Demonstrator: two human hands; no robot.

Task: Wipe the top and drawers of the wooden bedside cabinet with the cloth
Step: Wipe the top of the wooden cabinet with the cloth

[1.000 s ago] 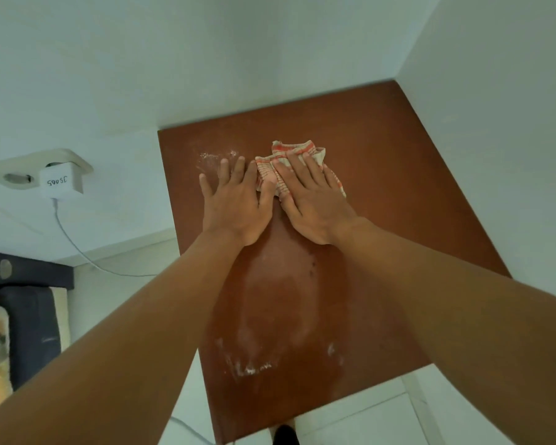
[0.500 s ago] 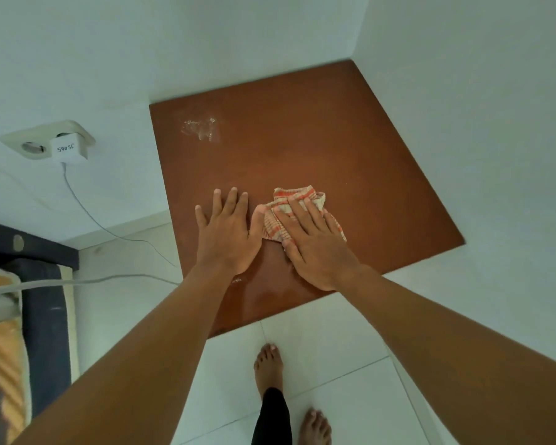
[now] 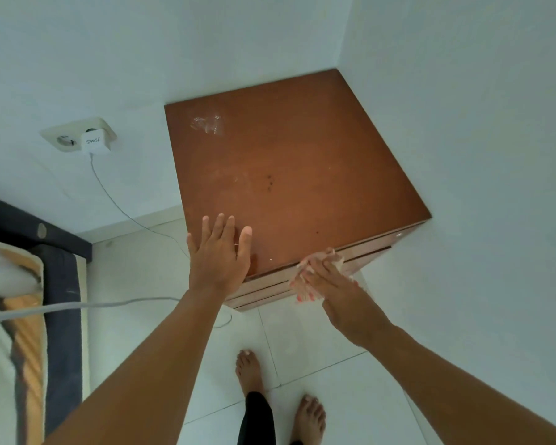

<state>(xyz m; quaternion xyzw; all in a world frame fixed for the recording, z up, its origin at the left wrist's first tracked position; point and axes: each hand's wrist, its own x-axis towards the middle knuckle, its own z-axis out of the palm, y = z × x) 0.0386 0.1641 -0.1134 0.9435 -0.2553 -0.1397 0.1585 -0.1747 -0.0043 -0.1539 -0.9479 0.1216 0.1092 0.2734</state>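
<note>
The wooden bedside cabinet (image 3: 302, 162) stands in the room's corner, its brown top facing me. A white dusty smear (image 3: 207, 123) marks the top's far left. My left hand (image 3: 217, 255) hovers flat, fingers spread, over the front left corner of the top. My right hand (image 3: 331, 284) presses the orange-and-white cloth (image 3: 302, 285) against the drawer fronts (image 3: 369, 255) just below the top's front edge. Most of the cloth is hidden under that hand.
White walls close in behind and to the right of the cabinet. A wall socket with a white charger (image 3: 93, 141) and its cable sit to the left. A bed (image 3: 29, 300) lies at the far left. My bare feet (image 3: 251, 370) stand on the white tiles.
Both hands have slid toward me across the top. My right hand carried the cloth over the front edge onto the drawer fronts. My left hand lifted at the front left corner.
</note>
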